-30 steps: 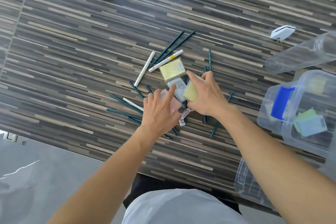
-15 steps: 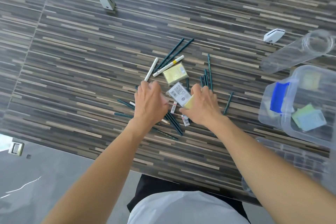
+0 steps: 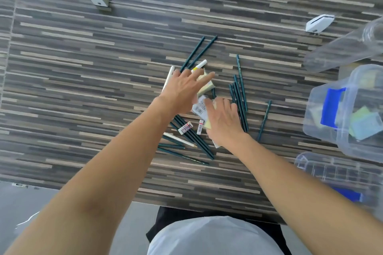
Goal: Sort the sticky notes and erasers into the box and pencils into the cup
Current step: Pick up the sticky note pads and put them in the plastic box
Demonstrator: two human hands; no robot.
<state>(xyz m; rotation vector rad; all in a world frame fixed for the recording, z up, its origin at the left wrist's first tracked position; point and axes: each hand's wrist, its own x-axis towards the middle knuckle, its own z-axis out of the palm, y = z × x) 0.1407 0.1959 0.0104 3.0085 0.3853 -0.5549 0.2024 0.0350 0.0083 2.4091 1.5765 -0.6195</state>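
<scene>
A striped table [image 3: 103,64] is seen. The left hand [image 3: 184,89] is spread flat, holding nothing, over a sticky pad [image 3: 205,87]. A yellow pad [image 3: 207,125] is covered by the right hand [image 3: 223,122]; grip unclear. Pencils [image 3: 240,99] lie beside, the box [image 3: 331,130] rightward

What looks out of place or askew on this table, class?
The clear cup lies tipped on its side near the box, so pencils cannot stand in it. The pencils lie scattered at crossing angles among erasers and sticky notes. Nothing looks broken.
</scene>
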